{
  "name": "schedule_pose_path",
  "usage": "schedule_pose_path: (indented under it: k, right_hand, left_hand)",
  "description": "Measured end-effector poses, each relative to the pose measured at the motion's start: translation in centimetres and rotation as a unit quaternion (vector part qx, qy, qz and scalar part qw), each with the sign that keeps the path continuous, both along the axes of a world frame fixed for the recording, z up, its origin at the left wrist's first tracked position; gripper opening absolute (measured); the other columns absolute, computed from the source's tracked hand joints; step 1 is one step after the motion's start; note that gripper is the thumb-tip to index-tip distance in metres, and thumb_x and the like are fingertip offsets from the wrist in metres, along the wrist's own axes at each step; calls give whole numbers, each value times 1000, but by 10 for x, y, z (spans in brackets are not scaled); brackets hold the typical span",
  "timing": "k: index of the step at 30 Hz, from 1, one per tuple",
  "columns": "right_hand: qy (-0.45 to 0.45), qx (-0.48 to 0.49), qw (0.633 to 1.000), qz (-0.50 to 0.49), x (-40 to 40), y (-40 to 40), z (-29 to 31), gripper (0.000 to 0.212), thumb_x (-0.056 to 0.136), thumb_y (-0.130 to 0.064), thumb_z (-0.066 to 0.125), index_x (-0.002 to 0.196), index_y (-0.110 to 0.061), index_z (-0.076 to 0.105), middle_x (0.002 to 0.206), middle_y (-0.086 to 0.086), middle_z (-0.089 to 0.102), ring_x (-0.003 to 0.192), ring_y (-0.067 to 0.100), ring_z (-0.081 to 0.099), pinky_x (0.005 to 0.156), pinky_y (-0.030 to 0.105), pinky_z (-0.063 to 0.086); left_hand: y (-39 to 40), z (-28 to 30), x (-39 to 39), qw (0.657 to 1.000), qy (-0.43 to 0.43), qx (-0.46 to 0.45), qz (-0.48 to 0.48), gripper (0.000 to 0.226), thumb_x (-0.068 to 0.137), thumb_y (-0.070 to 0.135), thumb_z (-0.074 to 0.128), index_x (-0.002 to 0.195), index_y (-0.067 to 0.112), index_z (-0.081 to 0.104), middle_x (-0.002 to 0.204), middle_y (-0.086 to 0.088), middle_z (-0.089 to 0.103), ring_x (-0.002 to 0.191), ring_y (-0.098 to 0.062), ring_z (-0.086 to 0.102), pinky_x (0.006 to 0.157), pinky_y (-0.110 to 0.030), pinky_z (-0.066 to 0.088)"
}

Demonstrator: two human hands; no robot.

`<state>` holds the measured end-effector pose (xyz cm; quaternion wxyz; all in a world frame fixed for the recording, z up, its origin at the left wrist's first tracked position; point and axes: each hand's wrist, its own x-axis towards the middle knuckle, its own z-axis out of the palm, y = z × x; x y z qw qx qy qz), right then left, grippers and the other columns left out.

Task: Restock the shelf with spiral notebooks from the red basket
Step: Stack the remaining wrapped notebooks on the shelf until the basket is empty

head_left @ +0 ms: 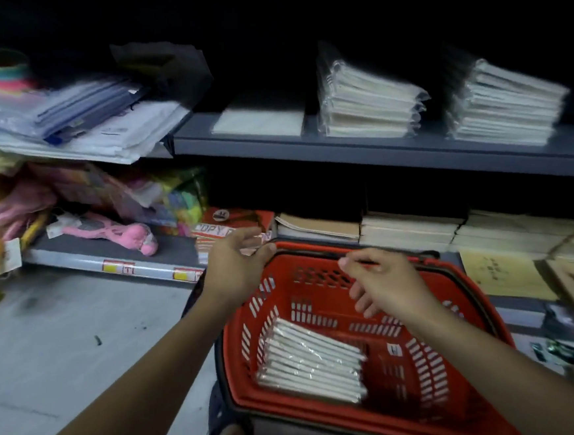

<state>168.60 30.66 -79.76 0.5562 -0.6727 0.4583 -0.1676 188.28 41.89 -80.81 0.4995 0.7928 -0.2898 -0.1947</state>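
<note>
A red basket (438, 370) stands on the floor below me, holding a row of plastic-wrapped spiral notebooks (310, 359) at its left side. My left hand (238, 265) hovers over the basket's far left corner, fingers loosely spread and holding nothing. My right hand (383, 283) hangs above the basket's back wall, fingers relaxed and empty. On the grey shelf (393, 147) above lie a low pile of notebooks (260, 118) and two taller wrapped stacks (369, 107), (504, 111).
The lower shelf holds brown notebooks (410, 231), a red copy-paper pack (234, 225) and envelopes (506, 275). Left are plastic folders (75, 120), pink toys (118, 230) and bare grey floor (65, 337). The shelf's interior is dark.
</note>
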Motion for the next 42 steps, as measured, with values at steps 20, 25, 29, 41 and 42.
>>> schedule_pose_path:
  k: [20,25,29,41,42]
  right_hand:
    - [108,381,900,-183,-21,8,-178,45,88,-49,70,117,-15,63,113,10,69,97,25,65,62,30,50]
    - [113,367,899,-210,-15,11,-184,19,93,-25,67,105,-9,68,97,9,71,80,24,65,60,28,48]
    - [96,357,901,-227,-17,16,-168,11,95,-8,55,94,-9,66,84,9,68,68,21,61,55,27,49]
    - [-108,359,886,-271,-67,59,-84,17,93,18,48,90,4,58,116,25,62,96,32,64,80,33,53]
    - [-131,351,891,-258,-69,65,-74,16,94,17,48,93,5,58,118,26,61,98,32,63,85,34,51]
  left_hand:
    - [-15,-150,-47,962,4,271,-20,26,97,28,56,96,8,72,87,-11,74,79,-25,70,70,-26,51]
    - [-13,-141,-53,958,-34,281,-38,31,98,34,56,92,8,71,73,-4,69,67,-18,65,62,-22,50]
    - [-10,-120,-67,962,-44,270,-18,27,95,31,57,88,10,73,87,-9,75,90,-28,71,84,-29,53]
    - [70,-39,-100,932,328,-18,152,15,84,-10,63,88,5,62,87,-16,70,68,-27,65,65,-34,57]
    - [79,-30,-99,921,362,-29,137,13,84,-9,62,92,1,60,86,-19,68,64,-26,64,58,-31,56]
